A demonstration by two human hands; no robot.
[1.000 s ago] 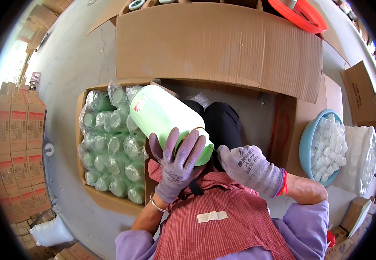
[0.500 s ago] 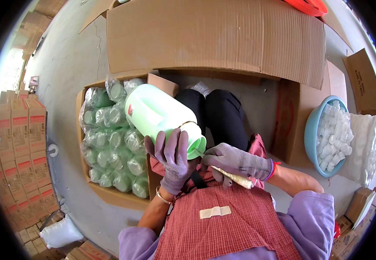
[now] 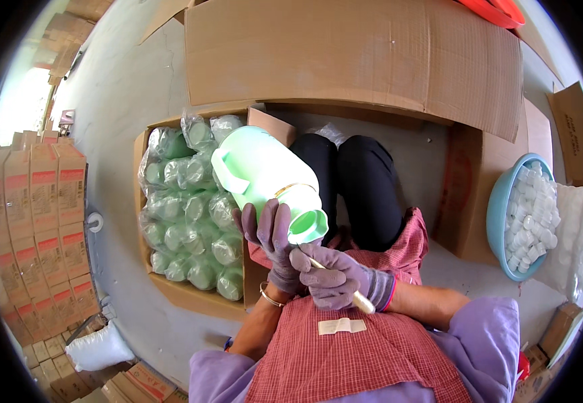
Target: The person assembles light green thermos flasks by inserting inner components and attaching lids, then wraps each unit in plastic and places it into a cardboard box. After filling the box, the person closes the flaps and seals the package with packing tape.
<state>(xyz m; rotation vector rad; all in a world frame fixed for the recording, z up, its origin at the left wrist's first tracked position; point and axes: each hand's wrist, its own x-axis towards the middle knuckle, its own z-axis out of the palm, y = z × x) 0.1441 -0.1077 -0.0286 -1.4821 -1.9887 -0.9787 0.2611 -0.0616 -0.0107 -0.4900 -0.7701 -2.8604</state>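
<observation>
Pale green plastic fills the middle of the frame: a large jug [image 3: 268,178] with a moulded handle, tilted with its open mouth toward the person. The left hand [image 3: 275,238], in a purple-grey knit glove, is wrapped around the jug's neck just below the mouth and grasps it firmly. The right hand [image 3: 338,279], gloved the same way, is clenched around a thin pale stick [image 3: 345,289] whose tip points up toward the jug's rim; whether the tip touches the rim cannot be told. Left of centre, an open cardboard box [image 3: 191,295] sits packed with bagged green jugs [image 3: 191,221]. At the right edge a blue basin [image 3: 496,221] holds a heap of white caps [image 3: 533,215]. A large cardboard sheet [image 3: 352,54] spans the upper part of the frame, and stacked cartons [image 3: 33,215] stand along the left edge.
</observation>
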